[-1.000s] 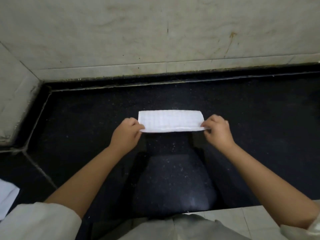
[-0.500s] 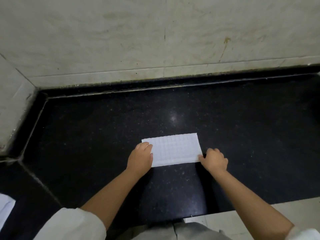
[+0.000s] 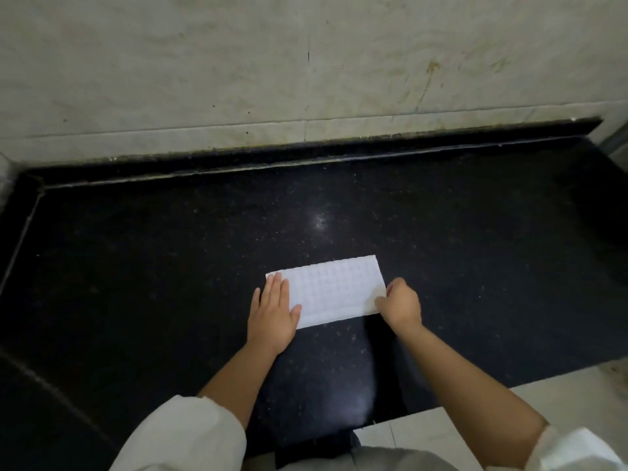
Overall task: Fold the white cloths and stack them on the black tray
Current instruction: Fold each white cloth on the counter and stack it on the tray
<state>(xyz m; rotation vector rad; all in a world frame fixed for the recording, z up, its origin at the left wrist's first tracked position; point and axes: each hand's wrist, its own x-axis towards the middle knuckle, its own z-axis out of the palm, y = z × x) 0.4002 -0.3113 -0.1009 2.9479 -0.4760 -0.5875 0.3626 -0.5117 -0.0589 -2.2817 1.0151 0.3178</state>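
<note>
A white waffle-textured cloth (image 3: pixel 334 288), folded into a narrow rectangle, lies flat on the black speckled counter (image 3: pixel 170 266). My left hand (image 3: pixel 272 314) presses flat on the cloth's left end, fingers straight. My right hand (image 3: pixel 399 305) pinches the cloth's near right corner with curled fingers. No black tray is in view.
A pale marble wall (image 3: pixel 306 62) rises behind the counter, with a raised black lip (image 3: pixel 306 154) along its base. A light tiled floor (image 3: pixel 509 419) shows at the lower right beyond the counter's front edge.
The cloth was held up by both hands, then laid down on the counter nearer to me. My left hand has flattened onto its left end; the right still pinches the right corner.
</note>
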